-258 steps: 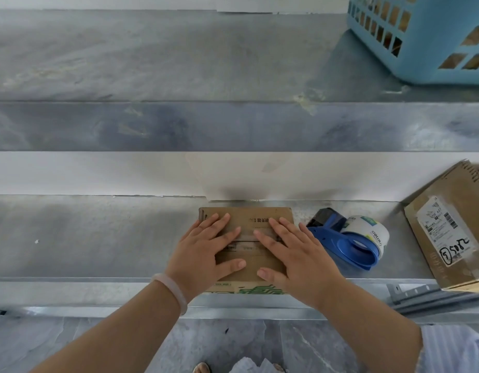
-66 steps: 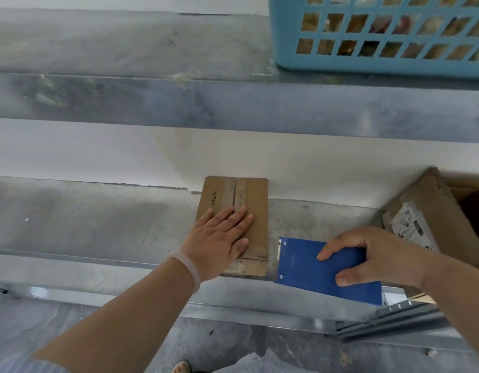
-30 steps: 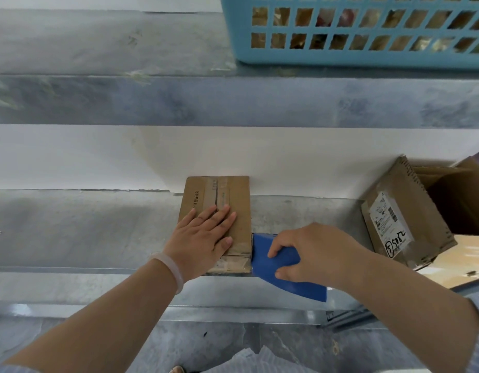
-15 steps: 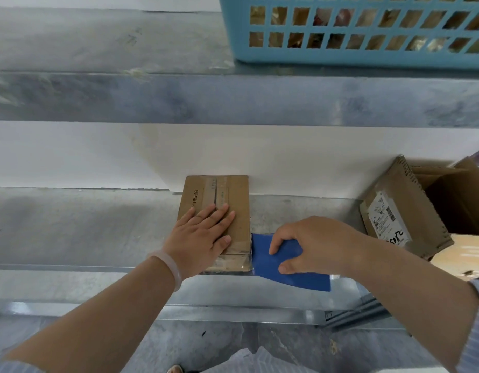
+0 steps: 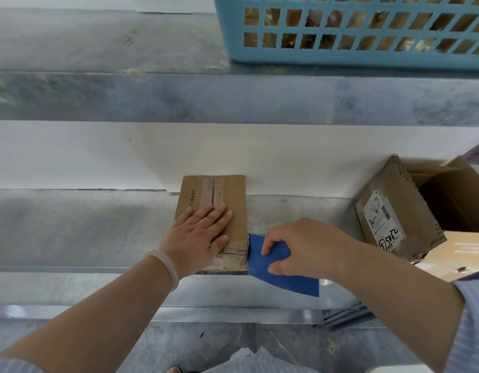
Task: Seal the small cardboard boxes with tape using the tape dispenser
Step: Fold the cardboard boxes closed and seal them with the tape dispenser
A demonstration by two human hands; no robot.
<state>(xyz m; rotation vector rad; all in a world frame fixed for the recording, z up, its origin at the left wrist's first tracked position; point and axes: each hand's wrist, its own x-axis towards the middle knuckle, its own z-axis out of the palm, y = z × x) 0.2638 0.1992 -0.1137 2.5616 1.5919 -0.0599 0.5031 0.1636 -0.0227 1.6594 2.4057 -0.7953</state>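
Observation:
A small brown cardboard box (image 5: 233,200) lies flat on the metal shelf (image 5: 71,227), its far end against the white wall. Tape runs along its top seam. My left hand (image 5: 198,238) presses flat on the near half of the box, fingers spread. My right hand (image 5: 300,246) grips the blue tape dispenser (image 5: 276,275), whose left edge touches the box's near right side. The tape roll itself is hidden under my hand.
A larger open cardboard box (image 5: 410,208) with a shipping label leans at the right end of the shelf. A light blue plastic basket (image 5: 354,52) stands on the upper shelf (image 5: 152,95) overhead. The shelf's front lip (image 5: 71,310) runs below my wrists.
My right hand brought the blue dispenser leftward until it meets the box's right side. My left hand has stayed flat on the box. The box was turned lengthwise since the earliest frame.

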